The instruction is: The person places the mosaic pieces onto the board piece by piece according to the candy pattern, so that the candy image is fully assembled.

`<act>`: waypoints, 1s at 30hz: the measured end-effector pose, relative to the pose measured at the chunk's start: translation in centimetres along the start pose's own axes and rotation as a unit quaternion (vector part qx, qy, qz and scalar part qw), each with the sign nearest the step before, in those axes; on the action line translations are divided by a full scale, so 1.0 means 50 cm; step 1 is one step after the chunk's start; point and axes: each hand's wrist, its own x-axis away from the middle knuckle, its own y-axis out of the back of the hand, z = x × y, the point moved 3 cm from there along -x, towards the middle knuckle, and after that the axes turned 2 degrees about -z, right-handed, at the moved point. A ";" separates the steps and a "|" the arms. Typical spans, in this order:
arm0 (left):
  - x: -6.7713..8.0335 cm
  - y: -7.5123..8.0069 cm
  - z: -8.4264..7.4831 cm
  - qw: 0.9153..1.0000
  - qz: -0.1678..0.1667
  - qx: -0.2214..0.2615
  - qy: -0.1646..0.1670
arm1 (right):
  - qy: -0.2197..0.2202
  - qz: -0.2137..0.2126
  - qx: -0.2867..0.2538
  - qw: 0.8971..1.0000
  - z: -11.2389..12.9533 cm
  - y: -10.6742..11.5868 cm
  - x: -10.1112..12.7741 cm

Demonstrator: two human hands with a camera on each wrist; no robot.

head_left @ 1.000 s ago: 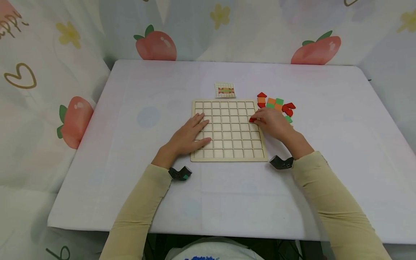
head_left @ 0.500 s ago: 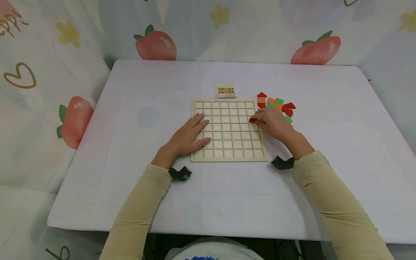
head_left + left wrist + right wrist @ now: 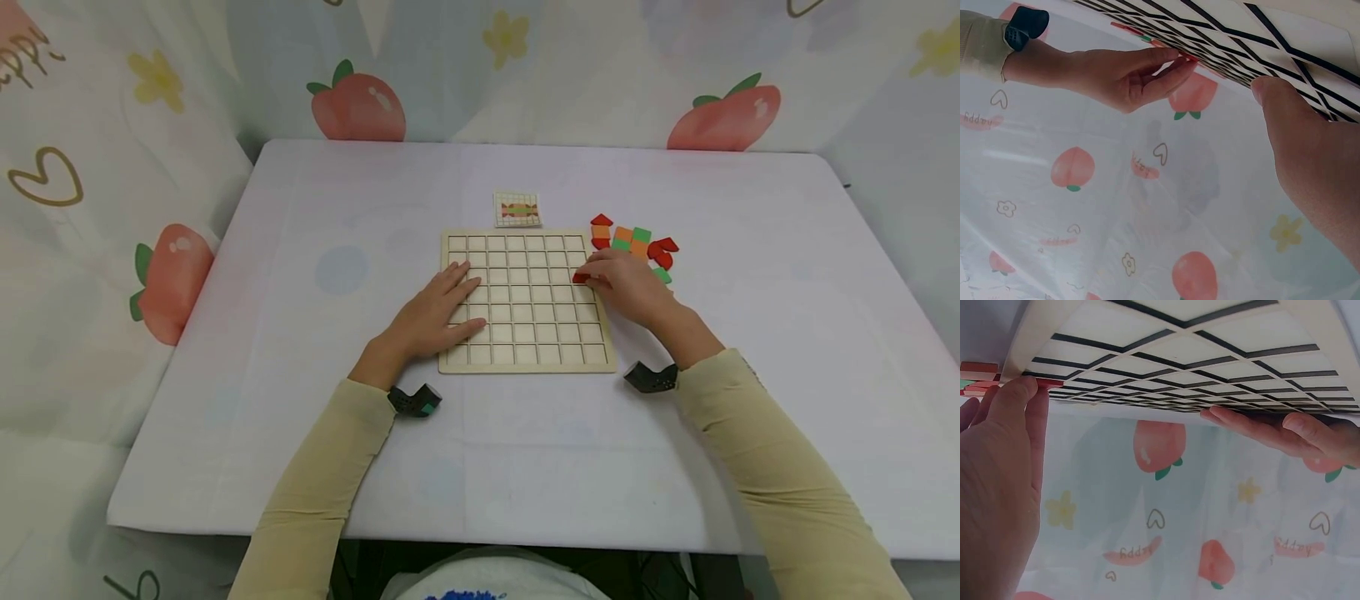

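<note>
Pinching red piece [image 3: 581, 277] at board [image 3: 525, 302] edge.

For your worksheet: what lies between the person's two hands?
In the head view, only empty squares of the wooden grid board lie between left hand and right hand.

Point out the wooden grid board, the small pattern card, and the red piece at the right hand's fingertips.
wooden grid board [image 3: 536, 333]: head view, a bare cell near the lower middle.
pattern card [image 3: 517, 210]: head view, centre of the card, beyond the board.
red piece [image 3: 581, 277]: head view, its exposed left end at the right hand [image 3: 630, 287].
</note>
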 end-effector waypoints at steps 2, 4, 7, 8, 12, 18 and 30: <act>0.000 -0.001 0.000 1.000 0.000 0.001 0.001 | -0.020 0.006 -0.010 1.000 -0.001 0.000 0.000; 0.000 -0.001 0.000 1.000 -0.001 0.001 0.001 | -0.043 0.005 -0.028 0.999 -0.004 0.002 0.001; -0.001 -0.002 -0.001 1.000 -0.003 0.003 -0.002 | -0.074 -0.011 -0.050 0.996 -0.009 0.009 0.005; -0.001 -0.002 -0.001 1.000 -0.003 0.002 -0.002 | -0.081 -0.019 -0.058 0.995 -0.011 0.013 0.007; -0.001 -0.002 -0.001 1.000 -0.004 0.001 -0.002 | -0.094 -0.040 -0.066 0.993 -0.020 0.025 0.015; 0.001 0.000 -0.002 1.000 -0.002 0.001 0.000 | -0.112 -0.045 -0.055 0.991 -0.036 0.035 0.024; 0.001 -0.002 0.000 1.000 0.003 -0.004 0.005 | -0.127 -0.029 -0.044 0.990 -0.049 0.025 0.031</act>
